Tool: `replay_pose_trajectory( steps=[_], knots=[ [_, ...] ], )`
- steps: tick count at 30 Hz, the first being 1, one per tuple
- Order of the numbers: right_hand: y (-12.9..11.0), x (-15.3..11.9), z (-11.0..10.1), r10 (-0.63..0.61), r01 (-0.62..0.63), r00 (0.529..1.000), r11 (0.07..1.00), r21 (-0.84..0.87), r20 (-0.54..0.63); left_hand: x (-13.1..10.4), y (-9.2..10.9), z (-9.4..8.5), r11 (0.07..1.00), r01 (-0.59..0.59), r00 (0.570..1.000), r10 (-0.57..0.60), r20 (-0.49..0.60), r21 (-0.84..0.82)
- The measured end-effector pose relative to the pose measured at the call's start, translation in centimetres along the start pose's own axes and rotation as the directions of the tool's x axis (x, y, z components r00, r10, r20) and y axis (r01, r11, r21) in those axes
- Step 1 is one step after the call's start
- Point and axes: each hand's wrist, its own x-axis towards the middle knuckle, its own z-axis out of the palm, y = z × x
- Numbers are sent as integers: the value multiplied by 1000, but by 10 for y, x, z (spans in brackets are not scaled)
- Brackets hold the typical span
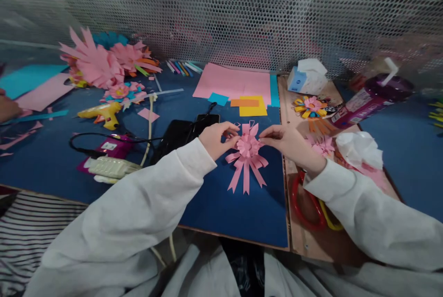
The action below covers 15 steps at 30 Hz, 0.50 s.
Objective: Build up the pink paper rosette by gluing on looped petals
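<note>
A pink paper flower rosette [248, 146] with strip petals and notched ribbon tails lies on the blue tabletop in front of me. My left hand [218, 140] pinches its left edge, thumb and fingers together. From the other side, my right hand [289, 142] pinches the rosette's right edge between thumb and fingertips. Two small wire clips show at its top, one of them a paper clip [252, 124]. Just left of my left hand lie a black phone [204, 124] and a black cable.
A yellow glue gun [104, 113], a power strip [112, 167] and a purple box are at left. Finished paper flowers [100, 63] pile up behind. Paper sheets [235, 82] lie ahead. Right: tissue box [306, 77], purple bottle [374, 96], red-handled scissors [301, 209]. Another person's hand [8, 107] shows far left.
</note>
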Motion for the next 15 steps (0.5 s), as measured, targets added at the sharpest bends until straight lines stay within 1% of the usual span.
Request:
replay_pose_trajectory(
  steps=[3,6,8,11,13,15],
  knots=[
    [3,-5,2,-36,36,999,996,-75,9,0,-6,4,976,-132,991,133,5,174],
    [5,-10,5,-73,74,997,986,-146,11,2,-13,8,941,-217,976,219,22,261],
    [3,-13,7,-90,89,996,978,-191,0,2,-17,9,926,-245,968,250,19,286],
    [0,-15,10,-142,122,989,952,-281,-52,2,-20,10,909,-268,959,285,-7,318],
    [-1,-16,11,-205,170,977,919,-356,-62,0,-22,11,904,-261,960,279,-5,338],
    [0,-17,12,-281,238,959,877,-418,-45,-3,-22,11,897,-244,967,253,25,369]
  ],
)
